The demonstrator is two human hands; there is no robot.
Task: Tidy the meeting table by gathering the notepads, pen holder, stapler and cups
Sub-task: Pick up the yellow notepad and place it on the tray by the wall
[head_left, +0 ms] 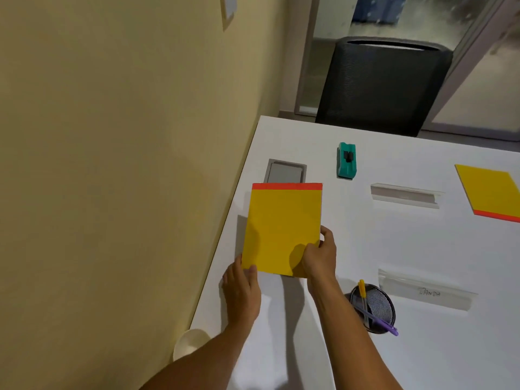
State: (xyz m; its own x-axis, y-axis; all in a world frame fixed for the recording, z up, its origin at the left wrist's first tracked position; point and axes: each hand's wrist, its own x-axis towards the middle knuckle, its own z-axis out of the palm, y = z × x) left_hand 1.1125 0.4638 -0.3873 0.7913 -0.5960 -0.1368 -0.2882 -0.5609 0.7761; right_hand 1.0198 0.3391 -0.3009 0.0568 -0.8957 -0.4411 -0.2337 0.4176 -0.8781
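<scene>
Notepad held in both hands at table's left edge

Notepad (282,229), yellow with red top strip, is lifted off the table (365,249). Left hand (242,291) pinches its near-left corner, thumb on top. Right hand (319,256) grips its near-right corner, fingers curled round the edge. Relative to the notepad: stapler (347,160) beyond-right, second pad (491,192) far right, pen holder (372,309) near-right, cup (188,343) near-left at table edge.

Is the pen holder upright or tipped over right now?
Upright. The pen holder stands on the table with its round mouth facing up, and the pens lean against its rim.
</scene>
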